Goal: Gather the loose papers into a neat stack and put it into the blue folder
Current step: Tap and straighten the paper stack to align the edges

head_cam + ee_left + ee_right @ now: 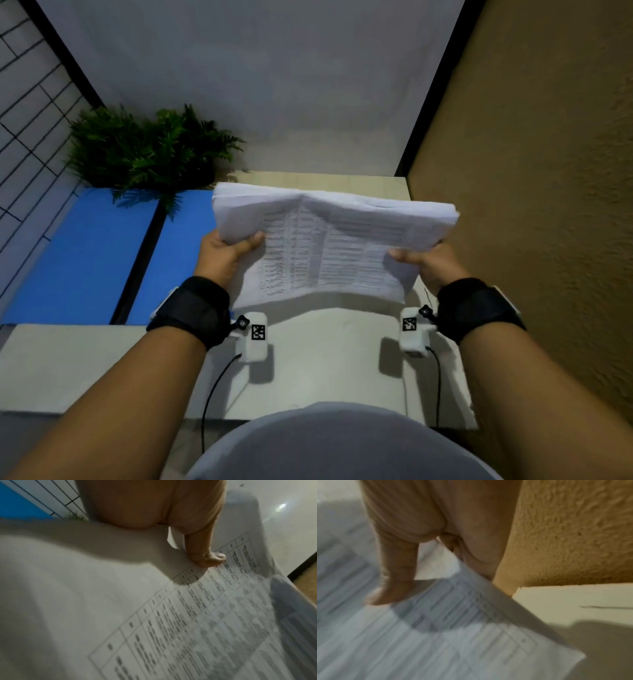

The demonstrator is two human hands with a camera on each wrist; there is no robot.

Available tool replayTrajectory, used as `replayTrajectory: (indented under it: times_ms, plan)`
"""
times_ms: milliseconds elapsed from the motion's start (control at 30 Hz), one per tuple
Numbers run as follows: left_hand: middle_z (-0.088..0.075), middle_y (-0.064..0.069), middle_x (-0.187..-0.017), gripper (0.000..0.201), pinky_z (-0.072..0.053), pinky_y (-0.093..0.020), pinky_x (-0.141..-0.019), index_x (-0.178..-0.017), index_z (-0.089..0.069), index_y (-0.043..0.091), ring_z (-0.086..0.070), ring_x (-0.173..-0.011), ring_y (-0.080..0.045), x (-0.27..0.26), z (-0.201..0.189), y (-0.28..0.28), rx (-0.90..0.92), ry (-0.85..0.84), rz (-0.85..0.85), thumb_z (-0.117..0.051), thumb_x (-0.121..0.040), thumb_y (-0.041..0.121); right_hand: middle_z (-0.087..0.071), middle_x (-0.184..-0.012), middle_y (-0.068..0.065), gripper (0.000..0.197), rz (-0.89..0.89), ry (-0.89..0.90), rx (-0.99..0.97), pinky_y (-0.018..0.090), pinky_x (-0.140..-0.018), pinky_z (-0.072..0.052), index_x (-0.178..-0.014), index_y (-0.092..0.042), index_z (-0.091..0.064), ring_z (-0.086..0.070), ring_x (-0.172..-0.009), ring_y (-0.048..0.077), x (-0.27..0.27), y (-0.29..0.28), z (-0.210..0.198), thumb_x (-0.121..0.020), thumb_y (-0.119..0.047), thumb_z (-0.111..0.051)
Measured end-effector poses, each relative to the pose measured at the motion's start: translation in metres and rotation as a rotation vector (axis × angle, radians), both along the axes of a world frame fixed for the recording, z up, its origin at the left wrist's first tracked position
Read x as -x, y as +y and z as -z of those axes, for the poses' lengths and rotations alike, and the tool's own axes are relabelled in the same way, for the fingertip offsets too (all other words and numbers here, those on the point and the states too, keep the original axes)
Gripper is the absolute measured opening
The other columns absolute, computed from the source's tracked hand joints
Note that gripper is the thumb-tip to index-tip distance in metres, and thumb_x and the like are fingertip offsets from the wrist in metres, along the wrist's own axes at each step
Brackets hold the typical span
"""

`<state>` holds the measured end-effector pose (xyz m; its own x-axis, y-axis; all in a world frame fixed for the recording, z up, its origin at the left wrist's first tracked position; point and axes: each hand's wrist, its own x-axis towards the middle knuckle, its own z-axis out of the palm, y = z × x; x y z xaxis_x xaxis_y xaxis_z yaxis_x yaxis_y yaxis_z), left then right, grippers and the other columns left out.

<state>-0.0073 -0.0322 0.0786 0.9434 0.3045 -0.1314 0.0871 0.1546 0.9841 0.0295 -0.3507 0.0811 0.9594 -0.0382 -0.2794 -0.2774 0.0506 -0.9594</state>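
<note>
At the far left, the blue folder (pixel 85 253) lay open and flat on the table (pixel 85 363), its dark spine running between two blue panels, with a green plant (pixel 147 150) standing at its far edge and overhanging it. Just right of the folder, the left hand (pixel 226 255) gripped the left edge of the stack of papers (pixel 329 246), thumb curled over the printed top sheet and the remaining fingers hidden beneath. The stack was held clear of the table, between the two hands, sagging and creased along the middle, with its far edge raised and sheet edges not fully flush. At the right, the right hand (pixel 431 263) held the opposite edge in the same manner, thumb on top; the right wrist view was blurred but showed the thumb pressing the printed sheet. A rough tan wall (pixel 548 205) stood beyond. Assessment: the step in hand appeared to be squaring the stack before transfer. To do it well, the lower edge should be tapped on the table with both grips loosened slightly so sheets settle level, then the sides squared likewise. The stack should then be carried left and laid flat on one folder panel, clear of the plant fronds.
</note>
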Motion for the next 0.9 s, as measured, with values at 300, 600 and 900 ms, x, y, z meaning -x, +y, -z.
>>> replayTrajectory:
  times_ms: [300, 600, 900]
  plan:
    - [-0.073, -0.003, -0.100, 0.037, -0.056, -0.034, -0.079, -0.098, -0.070, 0.017, -0.070, -0.094, -0.022, -0.001, 0.049, -0.002, 0.016, 0.165, -0.048, -0.084, -0.068, 0.000, -0.069, -0.094, -0.007, 0.033, 0.205, -0.046, 0.095, 0.016, -0.068, -0.052, -0.090, -0.024, -0.066, -0.065, -0.084, 0.006, 0.027, 0.025, 0.033, -0.074, 0.003, -0.078]
    - [-0.079, 0.005, -0.081, 0.040, -0.056, -0.028, -0.076, -0.092, -0.073, 0.008, -0.072, -0.086, -0.018, -0.005, 0.058, 0.024, -0.009, 0.220, 0.034, -0.085, -0.058, -0.009, -0.070, -0.075, -0.014, 0.037, 0.097, -0.074, 0.106, 0.007, -0.057, -0.050, -0.093, -0.018, -0.066, -0.065, -0.061, -0.011, 0.019, 0.006, 0.029, -0.076, 0.016, -0.069]
    - [-0.074, -0.010, -0.114, 0.066, -0.051, -0.041, -0.097, -0.116, -0.069, 0.007, -0.066, -0.109, -0.026, -0.004, 0.078, 0.019, -0.020, 0.246, 0.076, -0.091, -0.054, 0.008, -0.057, -0.114, -0.004, 0.048, 0.002, -0.272, 0.443, 0.031, -0.093, -0.051, -0.107, -0.022, -0.062, -0.056, -0.101, 0.010, 0.018, 0.005, 0.026, -0.071, 0.009, -0.075]
